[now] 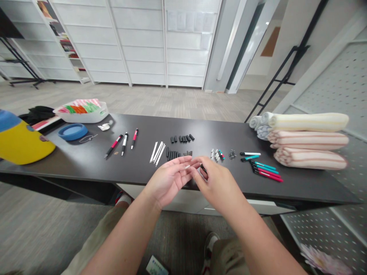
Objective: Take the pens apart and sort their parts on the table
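Observation:
My left hand is palm up with fingers stretched out, its fingertips meeting those of my right hand. Curled fingers of the right hand hold a small black pen part. A small white bit shows where the fingertips meet; whose grip it is in, I cannot tell. Just beyond lie black rubber grips, more black grips and white ink refills. To the right are small pen tips and clickers, a heap of springs, and teal, red and white pen barrels.
Three assembled pens lie left of the refills. Farther left are a blue round lid, a white basket of colourful packets, a crumpled tissue and a yellow-and-blue object. Rolled towels are stacked at the right end of the dark table.

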The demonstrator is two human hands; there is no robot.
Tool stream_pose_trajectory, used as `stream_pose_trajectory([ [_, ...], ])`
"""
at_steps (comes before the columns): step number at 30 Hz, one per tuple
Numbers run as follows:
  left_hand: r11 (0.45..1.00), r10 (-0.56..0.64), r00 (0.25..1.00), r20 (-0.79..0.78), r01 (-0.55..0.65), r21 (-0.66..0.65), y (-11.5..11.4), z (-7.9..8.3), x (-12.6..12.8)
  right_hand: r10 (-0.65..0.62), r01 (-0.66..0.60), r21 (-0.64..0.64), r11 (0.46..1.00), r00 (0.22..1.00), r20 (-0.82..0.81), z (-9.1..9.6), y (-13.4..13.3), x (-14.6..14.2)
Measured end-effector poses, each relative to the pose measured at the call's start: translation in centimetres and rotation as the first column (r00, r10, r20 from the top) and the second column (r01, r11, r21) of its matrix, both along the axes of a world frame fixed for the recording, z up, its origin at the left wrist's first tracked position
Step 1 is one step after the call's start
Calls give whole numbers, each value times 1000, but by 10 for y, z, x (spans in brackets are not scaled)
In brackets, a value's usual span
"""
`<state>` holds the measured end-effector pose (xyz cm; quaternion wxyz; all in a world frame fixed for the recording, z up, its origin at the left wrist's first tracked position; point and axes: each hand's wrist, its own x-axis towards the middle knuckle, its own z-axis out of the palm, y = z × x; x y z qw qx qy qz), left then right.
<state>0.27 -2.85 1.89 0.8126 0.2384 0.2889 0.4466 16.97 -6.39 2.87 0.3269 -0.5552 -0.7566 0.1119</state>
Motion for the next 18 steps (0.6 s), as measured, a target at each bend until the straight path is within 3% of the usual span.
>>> stream_pose_trajectory([
  [5,999,-7,1000,-21,7,43,0,-5,-1,27,-27,-13,1000,997,71,-7,5,-4],
  [18,982,-117,993,-12,117,149,-2,-11,-5,46,-49,-60,997,997,-61,-4,6,2],
])
